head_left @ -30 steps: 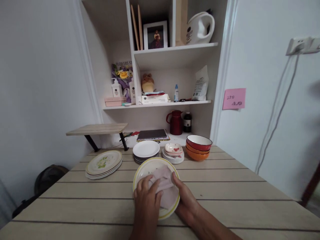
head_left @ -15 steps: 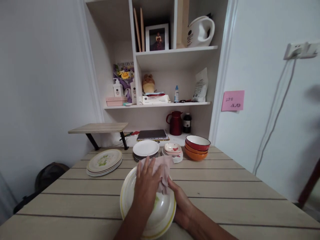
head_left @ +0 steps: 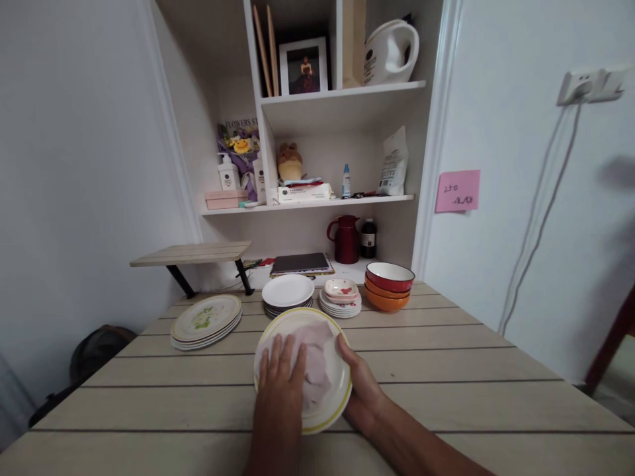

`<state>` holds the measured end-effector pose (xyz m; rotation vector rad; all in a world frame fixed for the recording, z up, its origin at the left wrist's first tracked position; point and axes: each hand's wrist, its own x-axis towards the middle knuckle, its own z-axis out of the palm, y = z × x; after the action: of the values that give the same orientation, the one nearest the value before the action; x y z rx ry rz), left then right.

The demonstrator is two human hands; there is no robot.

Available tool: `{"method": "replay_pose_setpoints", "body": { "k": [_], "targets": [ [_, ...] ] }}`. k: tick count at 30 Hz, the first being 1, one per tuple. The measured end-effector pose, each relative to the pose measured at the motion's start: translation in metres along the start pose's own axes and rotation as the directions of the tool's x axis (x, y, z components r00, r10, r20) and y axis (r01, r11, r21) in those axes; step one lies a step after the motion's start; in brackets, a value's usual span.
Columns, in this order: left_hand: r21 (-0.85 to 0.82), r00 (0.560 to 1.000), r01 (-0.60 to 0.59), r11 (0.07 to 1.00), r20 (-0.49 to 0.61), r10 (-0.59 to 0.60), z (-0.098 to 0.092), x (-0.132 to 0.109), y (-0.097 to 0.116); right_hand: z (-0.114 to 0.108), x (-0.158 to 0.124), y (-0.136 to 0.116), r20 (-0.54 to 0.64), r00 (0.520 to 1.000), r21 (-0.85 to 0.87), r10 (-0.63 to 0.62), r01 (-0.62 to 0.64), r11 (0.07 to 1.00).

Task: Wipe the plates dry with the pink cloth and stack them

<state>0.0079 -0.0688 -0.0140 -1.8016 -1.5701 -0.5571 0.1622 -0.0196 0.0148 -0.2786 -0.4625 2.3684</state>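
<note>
Left hand [head_left: 280,383] flat, fingers slightly apart, on pink cloth [head_left: 316,354] beneath it; right hand [head_left: 366,390] clamped on yellow-edged plate [head_left: 337,383].

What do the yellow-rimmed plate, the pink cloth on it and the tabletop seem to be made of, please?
Plate: probably glazed ceramic, given its smooth, pale surface with a soft sheen; melamine is possible.
Cloth: soft, matt fabric, since it creases and drapes; the fibre can't be told.
Tabletop: wood or wood-effect boards, dull-finished, judging by the pale strips between dark lines.
</note>
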Motion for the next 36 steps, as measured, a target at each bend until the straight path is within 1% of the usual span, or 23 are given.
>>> {"method": "replay_pose_setpoints", "body": {
  "k": [2, 4, 7, 10, 12, 14, 16, 18, 22, 25, 27, 30, 33, 34, 36],
  "targets": [
    [-0.055, 0.994, -0.113, 0.992, 0.001, 0.114, 0.002, -0.005, 0.006, -0.001, 0.0, 0.0, -0.016, 1.0, -0.008, 0.003, -0.004, 1.0],
    [-0.117, 0.986, -0.162, 0.98, 0.031, 0.166, -0.001, -0.002, 0.013, -0.001, -0.001, 0.0, -0.041, 0.999, -0.019, 0.0, -0.001, 1.0],
    [-0.179, 0.981, -0.132, 0.975, 0.114, 0.154, -0.01, 0.012, 0.019, -0.001, -0.002, 0.001, -0.06, 0.998, -0.024, 0.008, -0.009, 1.0],
    [-0.202, 0.975, -0.082, 0.976, 0.188, 0.12, -0.016, 0.03, 0.02, 0.002, -0.001, 0.003, -0.032, 0.999, -0.017, 0.013, -0.014, 1.0],
    [-0.176, 0.977, -0.025, 0.984, 0.205, 0.061, -0.015, 0.039, 0.017, 0.002, 0.0, 0.003, -0.017, 1.0, -0.017, 0.003, -0.003, 1.0],
    [-0.116, 0.979, 0.054, 0.992, 0.2, -0.03, -0.013, 0.042, 0.013, 0.0, 0.001, 0.003, -0.003, 1.0, -0.018, -0.006, 0.006, 1.0],
    [-0.045, 0.974, 0.147, 0.988, 0.18, -0.137, -0.01, 0.042, 0.01, -0.004, 0.002, 0.002, 0.019, 1.0, -0.016, -0.001, 0.001, 1.0],
    [0.01, 0.964, 0.218, 0.976, 0.153, -0.217, -0.01, 0.04, 0.007, -0.007, 0.003, 0.001, 0.026, 1.0, -0.015, -0.004, 0.004, 1.0],
    [0.041, 0.945, 0.314, 0.949, 0.088, -0.316, -0.017, 0.031, 0.008, -0.008, 0.003, 0.001, 0.001, 1.0, -0.027, -0.021, 0.021, 0.999],
    [0.019, 0.928, 0.363, 0.931, 0.076, -0.364, -0.019, 0.021, 0.011, -0.005, 0.001, 0.002, 0.0, 1.0, -0.025, 0.007, -0.007, 1.0],
    [-0.002, 0.938, 0.344, 0.939, 0.058, -0.343, -0.014, 0.013, 0.015, -0.003, -0.001, 0.002, -0.008, 1.0, -0.02, 0.02, -0.02, 1.0],
    [-0.062, 0.967, 0.252, 0.966, -0.027, -0.254, 0.003, 0.001, 0.024, -0.004, -0.001, 0.001, -0.031, 0.999, -0.014, 0.014, -0.014, 1.0],
    [-0.091, 0.982, 0.159, 0.983, -0.091, -0.167, 0.018, -0.008, 0.035, -0.005, -0.001, 0.0, -0.063, 0.998, -0.024, 0.005, -0.007, 1.0],
    [-0.083, 0.987, 0.119, 0.989, -0.096, -0.127, 0.02, -0.009, 0.037, -0.005, -0.001, 0.0, -0.087, 0.996, -0.029, 0.006, -0.009, 1.0],
    [-0.068, 0.997, 0.036, 0.997, -0.068, -0.041, 0.019, -0.008, 0.041, -0.002, -0.002, 0.0, -0.158, 0.987, -0.049, 0.0, -0.008, 0.999]
  ]
}}
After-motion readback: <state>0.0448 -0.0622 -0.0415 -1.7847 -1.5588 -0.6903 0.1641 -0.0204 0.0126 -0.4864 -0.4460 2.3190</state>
